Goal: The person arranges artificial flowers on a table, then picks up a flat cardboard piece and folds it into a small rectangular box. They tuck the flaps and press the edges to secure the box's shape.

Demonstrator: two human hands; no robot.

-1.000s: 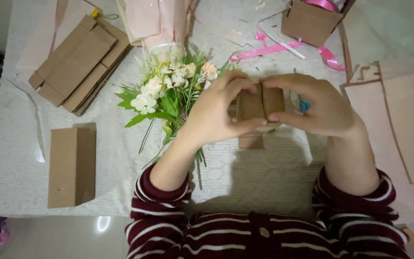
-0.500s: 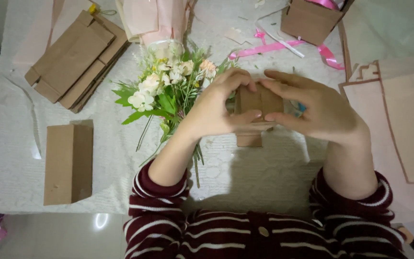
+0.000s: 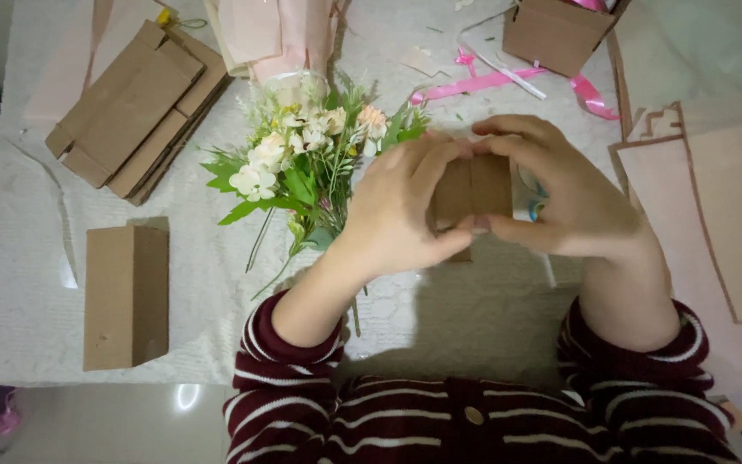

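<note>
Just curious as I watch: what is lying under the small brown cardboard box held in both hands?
Under the small brown cardboard box, held by left hand and right hand, lies the white textured tablecloth. A blue-and-white object peeks out beside it; the hands and box cover the rest.

A single head-worn camera looks almost straight down from above the person's chest onto the tabletop (image 3: 27,326). It sits close: the striped sleeves fill the near edge, the far edge cuts off an open brown box (image 3: 551,34), and no second view overlaps it.
</note>
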